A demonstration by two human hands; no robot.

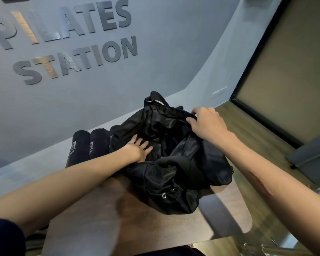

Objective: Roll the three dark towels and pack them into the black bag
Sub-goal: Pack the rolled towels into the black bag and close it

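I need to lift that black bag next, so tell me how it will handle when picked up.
The black bag will probably be floppy: its fabric is crumpled and sags on the table. It will likely slump unless held open, as the right hand grips its rim while the left hand presses the side. Its smooth sheen suggests it may be somewhat slippery.

Both forearms are bare from the elbow down to the left hand (139,149) and the right hand (206,123). No watch, ring or bracelet shows on either wrist or on the visible fingers. A dark navy fabric short sleeve (5,237) covers the left upper arm at the lower left corner of the head view.
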